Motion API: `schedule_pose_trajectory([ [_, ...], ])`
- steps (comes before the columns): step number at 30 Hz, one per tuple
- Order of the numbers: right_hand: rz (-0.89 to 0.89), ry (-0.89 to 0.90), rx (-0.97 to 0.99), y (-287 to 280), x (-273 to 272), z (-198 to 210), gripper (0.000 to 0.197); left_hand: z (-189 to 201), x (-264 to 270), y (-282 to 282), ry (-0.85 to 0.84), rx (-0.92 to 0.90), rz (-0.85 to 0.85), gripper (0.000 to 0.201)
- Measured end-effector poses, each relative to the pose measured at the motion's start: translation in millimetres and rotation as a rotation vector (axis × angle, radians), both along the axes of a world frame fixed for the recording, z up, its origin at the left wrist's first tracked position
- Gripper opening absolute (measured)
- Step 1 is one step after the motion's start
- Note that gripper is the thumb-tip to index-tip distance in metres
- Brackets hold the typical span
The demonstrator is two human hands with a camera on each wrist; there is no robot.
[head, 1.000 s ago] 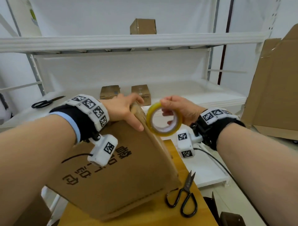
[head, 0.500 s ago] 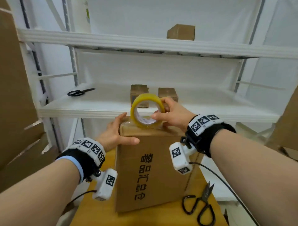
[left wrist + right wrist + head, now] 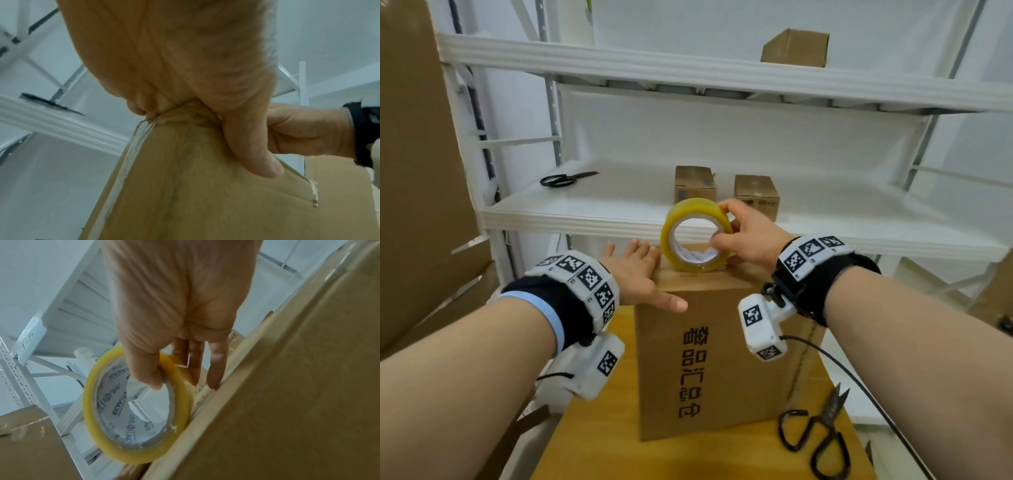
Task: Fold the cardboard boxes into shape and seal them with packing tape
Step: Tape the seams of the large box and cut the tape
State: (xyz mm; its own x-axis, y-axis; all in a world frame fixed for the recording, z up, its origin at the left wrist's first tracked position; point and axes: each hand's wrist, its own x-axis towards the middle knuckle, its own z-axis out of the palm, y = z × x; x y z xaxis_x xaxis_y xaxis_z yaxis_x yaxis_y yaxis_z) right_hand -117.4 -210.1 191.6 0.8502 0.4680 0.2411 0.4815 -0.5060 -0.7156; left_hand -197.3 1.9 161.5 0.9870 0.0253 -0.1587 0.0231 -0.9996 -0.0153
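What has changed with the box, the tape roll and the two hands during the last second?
The cardboard box went from tilted to standing upright on the wooden table. The left hand moved from gripping its edge to lying flat on top. The right hand brought the tape roll down onto the box top. Unchanged: the right hand's grip on the roll, and the scissors beside the box.

A tall brown cardboard box (image 3: 709, 359) stands mid-frame on a yellow wooden table (image 3: 599, 431). A yellow ring-shaped tape roll (image 3: 697, 236) sits on its top, with black metal scissors (image 3: 816, 431) at lower right. Two small cardboard cartons (image 3: 695, 185) stand behind on a white metal shelf (image 3: 592, 212).
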Motion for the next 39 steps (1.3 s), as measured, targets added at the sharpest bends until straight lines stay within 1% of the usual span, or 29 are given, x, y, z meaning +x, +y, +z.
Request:
schedule_pose_trajectory([
  [4,-0.061,-0.086,-0.066,-16,2,9,0.044,7,-4,-5,0.034,0.076,0.024,0.128],
  [7,-0.114,-0.141,-0.055,-22,1,8,0.046,8,-4,-7,0.059,0.084,0.041,0.129],
  [11,-0.218,-0.23,0.008,-26,3,6,0.041,11,-5,-5,0.087,0.091,0.046,0.133],
  [14,-0.264,-0.26,0.038,-25,4,3,0.04,12,-6,-9,0.085,0.156,0.048,0.133],
  [17,-0.239,-0.226,0.033,-22,2,-7,0.045,14,0,-24,0.05,0.235,0.052,0.137],
  [18,-0.23,-0.209,0.035,-22,2,-11,0.046,14,2,-33,0.04,0.221,0.027,0.137],
  [20,-0.236,-0.172,0.03,-24,1,-18,0.048,12,3,-54,0.022,0.127,-0.025,0.133],
  [22,-0.229,-0.111,0.011,-27,0,-20,0.049,5,4,-68,0.022,0.062,-0.033,0.131],
  [26,-0.193,-0.016,-0.003,-29,-4,-21,0.047,-5,10,-64,0.041,0.118,-0.008,0.12],
  [28,-0.184,0.025,0.003,-30,-5,-19,0.054,-1,10,-63,0.047,0.112,-0.008,0.115],
  [29,-0.172,0.044,0.004,-31,-6,-18,0.06,0,10,-62,0.041,0.09,-0.014,0.113],
  [32,-0.151,0.054,-0.026,-37,-12,-13,0.084,2,11,-55,0.011,-0.051,-0.03,0.114],
  [34,-0.167,0.049,0.0,-41,-15,-10,0.089,3,10,-50,-0.016,-0.124,-0.027,0.119],
  [35,-0.178,0.048,0.024,-44,-16,-9,0.087,4,9,-51,-0.038,-0.15,-0.025,0.117],
  [36,-0.188,0.047,0.043,-45,-18,-8,0.085,6,7,-52,-0.064,-0.176,-0.036,0.108],
  [38,-0.212,0.044,0.063,-48,-20,-7,0.075,11,0,-56,-0.107,-0.243,-0.08,0.083],
  [39,-0.227,0.031,0.078,-50,-22,-7,0.069,15,-1,-55,-0.111,-0.287,-0.082,0.078],
])
